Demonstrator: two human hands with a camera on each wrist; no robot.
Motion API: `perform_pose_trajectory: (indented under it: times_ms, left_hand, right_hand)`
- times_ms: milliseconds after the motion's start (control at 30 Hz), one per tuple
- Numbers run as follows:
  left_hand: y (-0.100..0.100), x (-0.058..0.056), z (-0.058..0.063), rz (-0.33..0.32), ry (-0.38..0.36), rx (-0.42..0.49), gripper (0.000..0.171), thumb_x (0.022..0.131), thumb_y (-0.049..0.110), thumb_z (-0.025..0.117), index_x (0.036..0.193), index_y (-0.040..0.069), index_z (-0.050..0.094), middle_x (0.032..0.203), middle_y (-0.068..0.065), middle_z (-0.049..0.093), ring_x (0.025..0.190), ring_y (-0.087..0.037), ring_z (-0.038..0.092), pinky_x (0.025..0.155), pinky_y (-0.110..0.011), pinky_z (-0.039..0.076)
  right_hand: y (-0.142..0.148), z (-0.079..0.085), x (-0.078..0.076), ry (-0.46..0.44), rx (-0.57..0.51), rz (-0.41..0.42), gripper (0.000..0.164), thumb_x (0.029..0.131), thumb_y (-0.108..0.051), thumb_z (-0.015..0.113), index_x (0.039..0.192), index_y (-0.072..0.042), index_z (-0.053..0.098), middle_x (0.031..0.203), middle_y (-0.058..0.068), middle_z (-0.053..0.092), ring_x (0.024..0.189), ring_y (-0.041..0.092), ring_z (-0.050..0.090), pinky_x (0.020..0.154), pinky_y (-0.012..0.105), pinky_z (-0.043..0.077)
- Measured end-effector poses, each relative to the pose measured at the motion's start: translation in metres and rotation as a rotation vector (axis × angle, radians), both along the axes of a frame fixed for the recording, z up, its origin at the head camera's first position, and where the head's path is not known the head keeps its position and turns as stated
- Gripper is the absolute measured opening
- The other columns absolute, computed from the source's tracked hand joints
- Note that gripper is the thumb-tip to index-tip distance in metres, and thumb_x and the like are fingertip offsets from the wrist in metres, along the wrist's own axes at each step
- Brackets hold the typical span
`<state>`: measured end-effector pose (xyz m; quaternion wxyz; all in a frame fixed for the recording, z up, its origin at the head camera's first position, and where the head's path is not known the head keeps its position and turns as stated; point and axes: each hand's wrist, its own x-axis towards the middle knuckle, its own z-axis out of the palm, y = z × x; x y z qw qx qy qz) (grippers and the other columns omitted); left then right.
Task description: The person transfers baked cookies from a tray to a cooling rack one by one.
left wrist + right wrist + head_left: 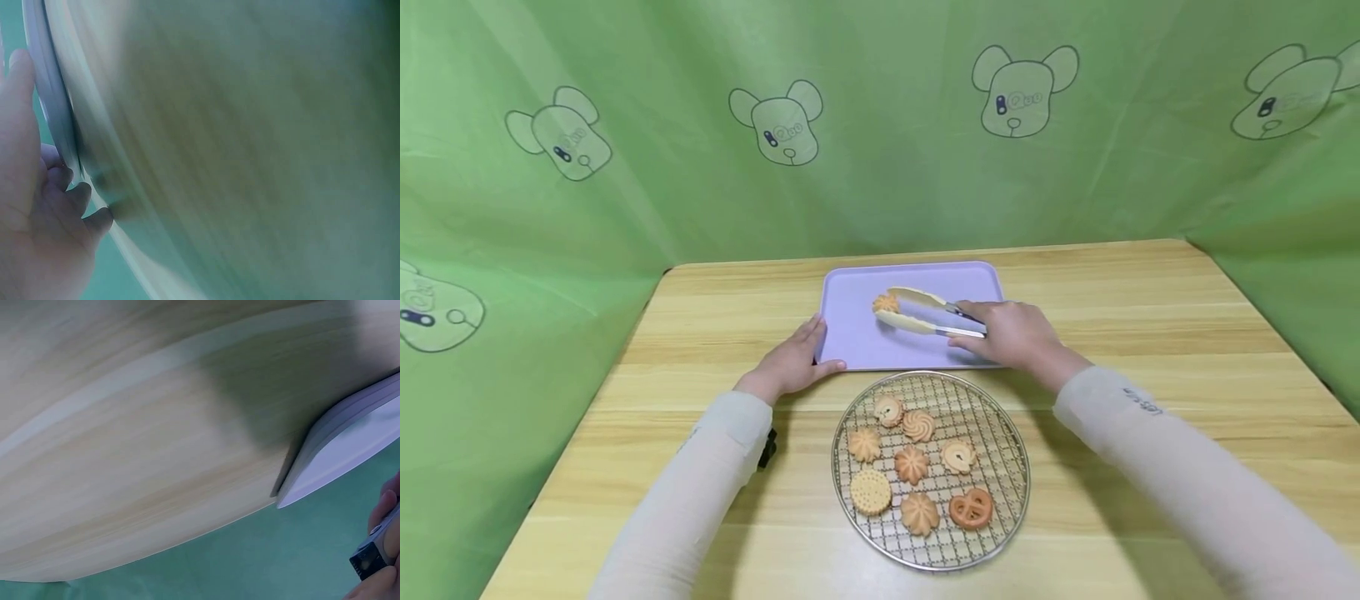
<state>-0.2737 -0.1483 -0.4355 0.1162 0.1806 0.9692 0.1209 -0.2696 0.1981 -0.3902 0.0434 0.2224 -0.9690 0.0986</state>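
Observation:
A lilac rectangular tray (pixel 853 346) lies near the back of the table. At its left front corner rests my left hand (pixel 788 362), fingers extended along the left edge and thumb on the front rim. My right hand (pixel 1018 333) grips a pair of tongs (pixel 910 322) with cream-coloured tips and metal arms, reaching in over the tray from the right. Between the tong tips is a flower-shaped cookie (pixel 885 302), low over the tray's left half. In the right wrist view only the dark end of the tongs (pixel 367 560) and some fingers show.
A round wire rack (pixel 1004 450) stands in front of the tray, close to its front edge. On it lie several cookies, among them a pretzel-shaped one (pixel 972 508) and a round dotted one (pixel 871 492). A green curtain (pixel 887 200) hangs behind the wooden table (pixel 1150 333).

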Motion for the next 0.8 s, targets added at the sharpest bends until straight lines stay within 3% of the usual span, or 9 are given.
perform_pose_trajectory:
  times_ms: [433, 800]
  left_hand:
    - [-0.001, 0.0, -0.001, -0.005, 0.008, 0.01, 0.093, 0.091, 0.064, 0.044, 0.151, 0.002, 0.009, 0.158, -0.01, 0.001, 0.144, -0.027, 0.007, 0.115, -0.039, 0.012]
    - [0.0, 0.002, 0.003, -0.017, 0.0, 0.005, 0.093, 0.091, 0.063, 0.044, 0.151, 0.001, 0.01, 0.158, -0.011, 0.001, 0.144, -0.028, 0.007, 0.115, -0.039, 0.011]
  right_hand:
    - [0.027, 0.01, 0.012, 0.021, 0.009, 0.104, 0.07, 0.085, -0.057, 0.062, 0.136, -0.009, 0.054, 0.124, 0.019, 0.06, 0.1, 0.04, 0.063, 0.082, 0.054, 0.051]
    - [0.051, 0.016, 0.02, 0.131, 0.004, 0.205, 0.065, 0.08, -0.047, 0.073, 0.13, -0.008, 0.06, 0.114, 0.017, 0.066, 0.083, 0.036, 0.068, 0.071, 0.049, 0.056]
